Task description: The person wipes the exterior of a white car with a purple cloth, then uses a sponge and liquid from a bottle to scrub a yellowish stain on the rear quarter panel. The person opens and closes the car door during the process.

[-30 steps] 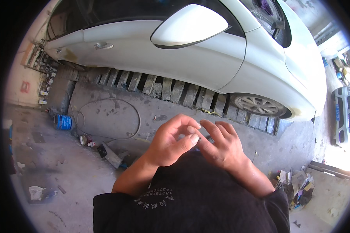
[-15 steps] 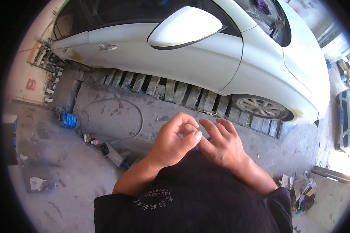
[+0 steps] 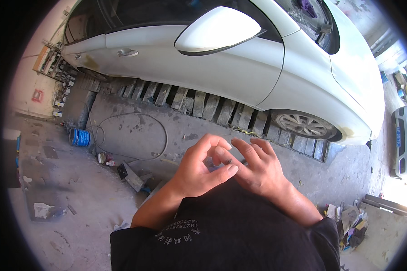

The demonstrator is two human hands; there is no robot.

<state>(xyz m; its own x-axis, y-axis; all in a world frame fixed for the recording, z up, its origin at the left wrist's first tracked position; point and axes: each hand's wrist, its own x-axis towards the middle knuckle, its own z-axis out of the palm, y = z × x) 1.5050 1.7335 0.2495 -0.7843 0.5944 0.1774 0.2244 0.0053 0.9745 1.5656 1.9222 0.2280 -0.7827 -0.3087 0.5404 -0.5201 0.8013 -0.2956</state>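
Observation:
My left hand and my right hand meet in front of my dark T-shirt. The left fingers are loosely curled, with the thumb held apart from them. The right fingers are bent and spread, while the right thumb reaches across to the left fingertips. A small dark spot shows where they meet; whether it is a tiny object or a mark on the skin I cannot tell. No other thing shows in either hand. Beyond them stands a white car with a white side mirror.
Grey slats lie along the car's underside, near its front wheel. A hose loops over the floor by a blue bucket. A detached bumper stands far right, and a rubbish heap lies at lower right.
My left thumb has moved down, away from the left fingers, and the dark spot between the hands now shows. The view has shifted slightly.

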